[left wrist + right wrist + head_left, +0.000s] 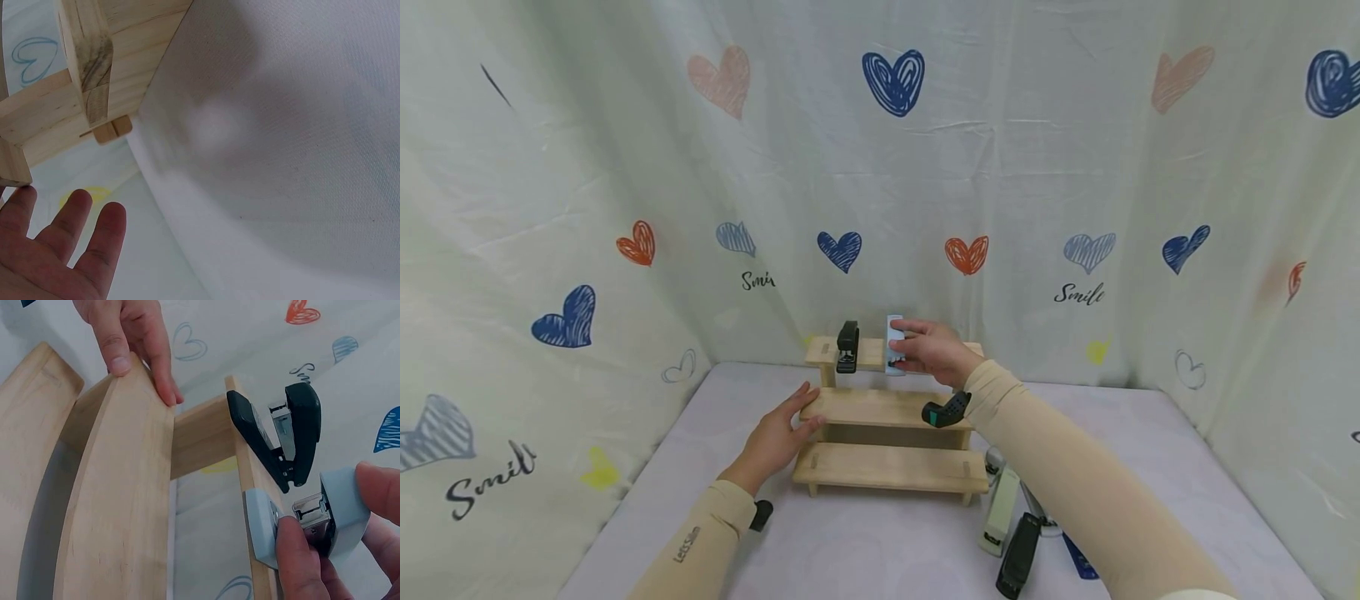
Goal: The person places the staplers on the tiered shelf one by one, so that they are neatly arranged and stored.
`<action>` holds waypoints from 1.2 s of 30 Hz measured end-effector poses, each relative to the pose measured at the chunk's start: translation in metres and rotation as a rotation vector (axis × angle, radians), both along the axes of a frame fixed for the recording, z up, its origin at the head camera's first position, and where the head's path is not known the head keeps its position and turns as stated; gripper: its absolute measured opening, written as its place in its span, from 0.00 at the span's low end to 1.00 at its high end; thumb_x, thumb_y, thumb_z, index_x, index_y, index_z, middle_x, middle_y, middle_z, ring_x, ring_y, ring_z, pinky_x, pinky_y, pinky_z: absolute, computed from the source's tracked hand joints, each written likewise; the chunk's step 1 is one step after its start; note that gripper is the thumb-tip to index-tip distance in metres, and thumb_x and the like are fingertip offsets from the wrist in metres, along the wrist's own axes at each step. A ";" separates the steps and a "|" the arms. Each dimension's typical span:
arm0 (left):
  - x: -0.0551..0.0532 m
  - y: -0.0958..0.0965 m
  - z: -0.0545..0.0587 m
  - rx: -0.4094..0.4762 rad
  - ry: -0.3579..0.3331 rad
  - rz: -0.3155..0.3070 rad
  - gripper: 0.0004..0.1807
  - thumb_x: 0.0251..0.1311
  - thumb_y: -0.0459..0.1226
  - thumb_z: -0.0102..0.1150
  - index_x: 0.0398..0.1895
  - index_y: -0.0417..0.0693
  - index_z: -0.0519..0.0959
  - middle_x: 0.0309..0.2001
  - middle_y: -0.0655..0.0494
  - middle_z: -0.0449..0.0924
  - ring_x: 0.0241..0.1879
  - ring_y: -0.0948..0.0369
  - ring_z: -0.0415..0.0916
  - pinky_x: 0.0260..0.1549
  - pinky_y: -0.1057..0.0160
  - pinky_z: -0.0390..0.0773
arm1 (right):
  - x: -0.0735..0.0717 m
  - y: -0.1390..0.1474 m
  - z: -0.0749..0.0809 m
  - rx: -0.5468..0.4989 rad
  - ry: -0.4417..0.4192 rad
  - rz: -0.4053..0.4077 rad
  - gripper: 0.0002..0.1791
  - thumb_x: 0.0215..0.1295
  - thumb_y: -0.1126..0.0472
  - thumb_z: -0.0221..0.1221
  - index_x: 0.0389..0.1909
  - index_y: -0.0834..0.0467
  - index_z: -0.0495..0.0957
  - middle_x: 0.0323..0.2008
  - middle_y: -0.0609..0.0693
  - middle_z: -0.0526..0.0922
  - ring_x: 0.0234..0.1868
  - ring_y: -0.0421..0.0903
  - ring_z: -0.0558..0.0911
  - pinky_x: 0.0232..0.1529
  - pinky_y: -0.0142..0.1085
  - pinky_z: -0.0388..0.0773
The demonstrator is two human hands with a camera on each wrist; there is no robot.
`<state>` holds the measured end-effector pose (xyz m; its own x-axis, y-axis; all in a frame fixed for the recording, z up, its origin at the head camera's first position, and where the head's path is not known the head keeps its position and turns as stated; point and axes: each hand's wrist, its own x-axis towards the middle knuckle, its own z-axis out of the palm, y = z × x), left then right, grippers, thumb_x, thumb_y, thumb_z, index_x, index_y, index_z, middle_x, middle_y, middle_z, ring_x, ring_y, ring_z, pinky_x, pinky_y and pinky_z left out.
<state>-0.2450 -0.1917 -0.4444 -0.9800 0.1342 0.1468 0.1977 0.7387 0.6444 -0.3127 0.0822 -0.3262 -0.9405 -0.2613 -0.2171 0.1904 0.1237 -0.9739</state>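
A three-step wooden shelf (pixel 887 465) stands on the white-covered table. My left hand (pixel 777 440) grips the left end of its middle step, thumb at the front edge and fingers at the back, as the right wrist view shows. On the top step, my right hand (pixel 938 352) pinches a light blue stapler (pixel 348 503) between thumb and fingers. The stapler's base touches the step and its upper arm is raised. To its left on the same step is a black stapler (pixel 847 343), its arm also raised. Part of the blue stapler is hidden by my fingers.
Right of the shelf on the table lie a pale green stapler (pixel 1000 514), a black stapler (pixel 1020 557) and a dark blue object (pixel 1079 557), with metallic pieces partly hidden under my right forearm. A heart-patterned curtain (pixel 1037 167) hangs close behind the shelf.
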 end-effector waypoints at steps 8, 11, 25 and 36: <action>-0.001 0.001 0.000 0.002 -0.003 0.003 0.35 0.68 0.52 0.59 0.75 0.51 0.65 0.77 0.54 0.55 0.72 0.45 0.55 0.65 0.39 0.62 | -0.001 0.000 -0.001 -0.007 0.002 -0.010 0.27 0.71 0.64 0.60 0.70 0.55 0.71 0.61 0.58 0.73 0.54 0.54 0.78 0.52 0.44 0.81; -0.001 0.001 0.000 -0.002 0.005 0.001 0.35 0.68 0.52 0.59 0.75 0.50 0.65 0.77 0.52 0.55 0.72 0.44 0.55 0.65 0.39 0.62 | 0.000 0.001 0.000 0.001 0.001 -0.007 0.27 0.71 0.64 0.61 0.70 0.55 0.71 0.61 0.58 0.72 0.55 0.54 0.77 0.52 0.44 0.81; 0.000 0.001 0.000 -0.007 0.023 0.001 0.36 0.68 0.52 0.59 0.75 0.49 0.66 0.76 0.52 0.55 0.72 0.44 0.56 0.64 0.39 0.64 | 0.014 0.077 0.010 0.065 0.119 0.137 0.32 0.75 0.62 0.56 0.76 0.59 0.58 0.73 0.65 0.59 0.70 0.63 0.64 0.63 0.53 0.71; 0.000 0.000 -0.001 -0.006 0.022 0.001 0.35 0.68 0.52 0.59 0.75 0.49 0.66 0.76 0.52 0.55 0.72 0.44 0.57 0.64 0.39 0.64 | 0.046 0.206 -0.026 0.212 0.121 0.076 0.36 0.75 0.56 0.55 0.77 0.63 0.53 0.76 0.66 0.50 0.69 0.69 0.63 0.61 0.55 0.72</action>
